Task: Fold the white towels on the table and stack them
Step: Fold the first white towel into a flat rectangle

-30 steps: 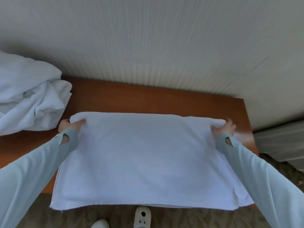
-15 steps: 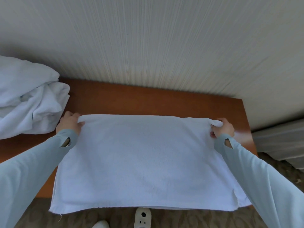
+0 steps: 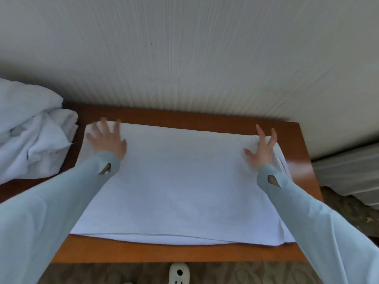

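Folded white towel (image 3: 180, 181) flat on the brown counter (image 3: 164, 251), filling the middle of the frame, long axis left to right, layered edges stacked along the lower and right borders. Left hand (image 3: 107, 140) at the towel's upper-left corner, right hand (image 3: 261, 152) at the upper-right corner, both spread with fingers (image 3: 259, 132) straight and fanned, grasping nothing; resting on the cloth or just above it, hard to say. Towel body below both hands in the frame, stretching toward the lower edge; each hand equally near its own short end, so a next fold across the long axis could likely start from either. Left hand blurred, fingertips indistinct. Heap of unfolded white towels (image 3: 30, 136) at the left edge, cut off by the frame. Number of layers in the folded towel unclear. A white shoe (image 3: 178, 273) at the bottom edge, partly cut off.
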A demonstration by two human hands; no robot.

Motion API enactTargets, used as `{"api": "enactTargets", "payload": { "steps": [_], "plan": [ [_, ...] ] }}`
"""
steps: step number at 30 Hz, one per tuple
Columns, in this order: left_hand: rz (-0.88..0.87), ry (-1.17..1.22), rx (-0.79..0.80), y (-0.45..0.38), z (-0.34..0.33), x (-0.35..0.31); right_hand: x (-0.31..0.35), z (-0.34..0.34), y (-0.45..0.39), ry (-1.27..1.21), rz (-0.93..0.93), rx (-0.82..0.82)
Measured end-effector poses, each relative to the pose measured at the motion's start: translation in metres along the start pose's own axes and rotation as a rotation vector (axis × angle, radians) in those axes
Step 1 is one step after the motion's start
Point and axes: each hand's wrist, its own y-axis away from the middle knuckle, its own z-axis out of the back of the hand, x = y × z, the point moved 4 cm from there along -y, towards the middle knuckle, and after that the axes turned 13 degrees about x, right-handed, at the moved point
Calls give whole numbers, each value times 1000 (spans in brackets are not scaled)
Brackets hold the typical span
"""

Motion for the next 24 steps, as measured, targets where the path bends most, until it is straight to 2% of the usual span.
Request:
{"api": "enactTargets", "payload": {
  "steps": [2, 4, 6, 7, 8, 9, 10, 12, 14, 16, 20, 22, 24],
  "plan": [
    [-170, -15, 83, 4, -26, -9, 4, -15, 4, 210, 65, 20],
    [-143, -15, 182, 4, -51, 0, -7, -31, 3, 466, 47, 77],
    [-75, -44, 231, 2, -61, 10, -28, -31, -1, 531, -160, 138],
    [-62, -53, 238, 2, -60, 11, -38, -27, -4, 480, -279, 148],
    [-71, -59, 240, 3, -56, 10, -40, -24, -6, 428, -358, 154],
    [-97, -56, 238, 6, -50, 7, -33, -24, -5, 461, -360, 156],
    [-140, -34, 223, 11, -44, 4, -17, -29, -3, 547, -277, 149],
    [-247, 84, 140, 25, -31, 3, 32, -53, 5, 646, 22, 174],
    [-297, 193, 36, 44, -24, 13, 89, -89, 23, 537, 276, 293],
    [-272, 260, 5, 55, -27, 33, 140, -133, 38, 389, 433, 442],
    [-227, 360, 95, 54, -43, 74, 234, -210, 43, 127, 473, 633],
    [-268, 394, 90, 50, -44, 86, 272, -238, 40, 16, 413, 654],
    [-308, 412, 99, 47, -44, 91, 301, -262, 32, 19, 358, 650]
  ]
}}
